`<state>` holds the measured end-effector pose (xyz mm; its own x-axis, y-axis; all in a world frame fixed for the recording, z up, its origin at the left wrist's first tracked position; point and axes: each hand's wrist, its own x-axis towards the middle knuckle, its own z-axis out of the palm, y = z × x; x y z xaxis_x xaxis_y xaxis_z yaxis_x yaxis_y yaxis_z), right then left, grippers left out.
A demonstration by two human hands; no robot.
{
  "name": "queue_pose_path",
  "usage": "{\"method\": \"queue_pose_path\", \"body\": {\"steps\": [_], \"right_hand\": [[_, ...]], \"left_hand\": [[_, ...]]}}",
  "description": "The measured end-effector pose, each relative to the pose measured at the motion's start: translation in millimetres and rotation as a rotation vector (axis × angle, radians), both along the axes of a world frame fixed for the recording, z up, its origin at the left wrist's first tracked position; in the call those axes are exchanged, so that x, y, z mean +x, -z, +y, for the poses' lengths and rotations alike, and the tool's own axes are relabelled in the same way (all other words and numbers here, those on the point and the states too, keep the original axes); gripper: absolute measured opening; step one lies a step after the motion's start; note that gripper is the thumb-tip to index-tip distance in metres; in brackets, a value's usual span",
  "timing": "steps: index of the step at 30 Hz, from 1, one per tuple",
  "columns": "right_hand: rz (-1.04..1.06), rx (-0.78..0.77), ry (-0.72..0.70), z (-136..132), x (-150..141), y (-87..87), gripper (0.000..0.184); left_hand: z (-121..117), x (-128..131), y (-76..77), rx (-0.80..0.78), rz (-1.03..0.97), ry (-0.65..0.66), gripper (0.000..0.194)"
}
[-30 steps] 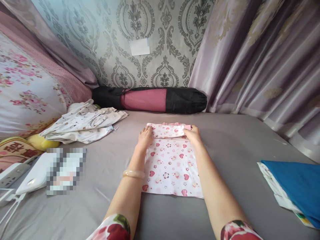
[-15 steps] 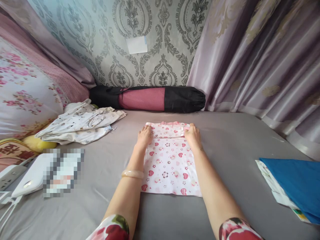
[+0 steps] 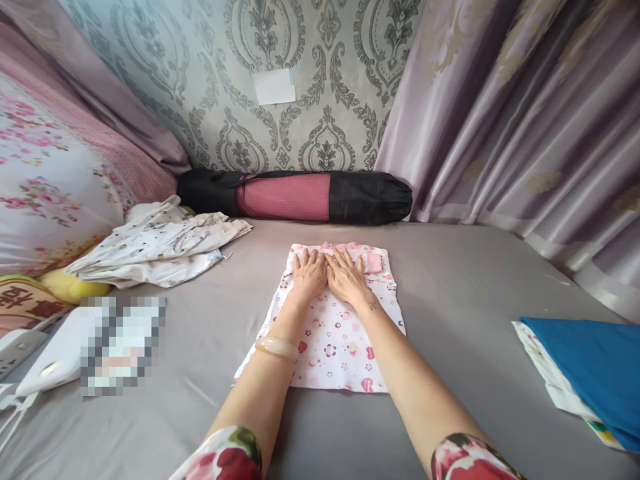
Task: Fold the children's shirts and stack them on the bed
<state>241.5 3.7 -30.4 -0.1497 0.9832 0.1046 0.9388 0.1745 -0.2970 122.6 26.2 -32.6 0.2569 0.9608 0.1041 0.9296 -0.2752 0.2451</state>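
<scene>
A white garment [image 3: 345, 347] printed with pink hearts and flowers lies flat on the grey sheet in front of me. Its far end carries a folded-over strip with a pink patch at the right. On that strip rests my left hand [image 3: 309, 272], palm down with fingers spread. Beside it, nearly touching, my right hand [image 3: 346, 275] also presses flat on the cloth, fingers apart. Neither hand grips anything. Part of the folded strip is hidden under my fingers.
A black and pink rolled-mat bag [image 3: 285, 196] lies along the wall. Crumpled patterned cloth [image 3: 165, 247] is at the left, near a white power bank [image 3: 63, 353] and a power strip [image 3: 17, 350]. Folded blue fabric [image 3: 595, 373] lies at the right.
Both hands have let go of the strip's side edges and moved inward to lie flat on it, close together. More of the garment's left edge now shows spread outward.
</scene>
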Motion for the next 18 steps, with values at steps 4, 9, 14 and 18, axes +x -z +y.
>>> {"method": "queue_pose_path", "body": {"steps": [4,9,14,18], "right_hand": [[-0.01,-0.04,0.02,1,2,3.9,0.054],[-0.017,-0.05,0.006,2,3,1.7,0.054],[-0.054,-0.008,0.097,2,10,-3.0,0.055],[-0.105,-0.066,0.205,4,16,-0.8,0.056]], "left_hand": [[1,-2,1.5,-0.049,-0.012,-0.036,0.052],[2,-3,2.6,-0.029,-0.029,-0.044,0.05],[6,-5,4.3,0.142,-0.011,-0.107,0.052],[8,-7,6.8,0.106,0.062,-0.172,0.054]]}}
